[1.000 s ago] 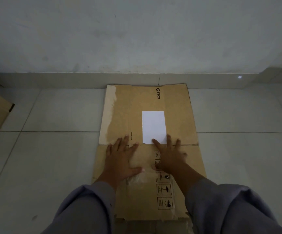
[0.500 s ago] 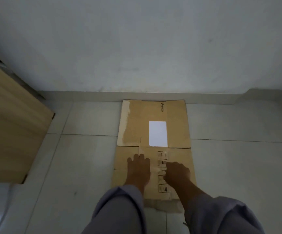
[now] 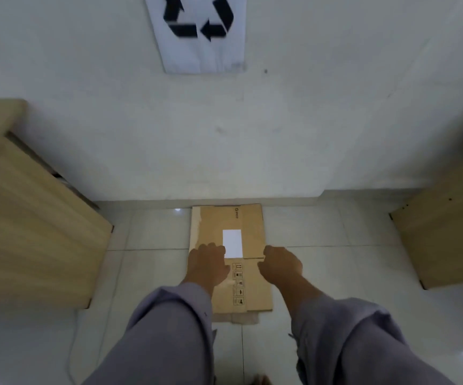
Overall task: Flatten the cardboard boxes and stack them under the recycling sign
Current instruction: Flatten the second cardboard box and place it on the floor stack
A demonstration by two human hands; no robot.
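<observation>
A flattened brown cardboard box (image 3: 249, 220) with a white label (image 3: 232, 243) lies flat on the tiled floor, its far edge against the wall. The recycling sign (image 3: 199, 31) hangs on the wall straight above it. My left hand (image 3: 208, 263) hovers over the box's left side with fingers loosely curled, holding nothing. My right hand (image 3: 280, 265) hovers over the box's right edge, also loosely curled with nothing in it. A paler cardboard edge (image 3: 235, 318) sticks out under the near end.
A light wooden cabinet (image 3: 30, 218) stands at the left and another (image 3: 446, 232) at the right, both close to the wall. A thin cable (image 3: 72, 357) runs across the floor tiles at the lower left.
Both hands have lifted off the cardboard and their fingers have curled. The view has risen and pulled back, bringing the recycling sign and both cabinets into sight.
</observation>
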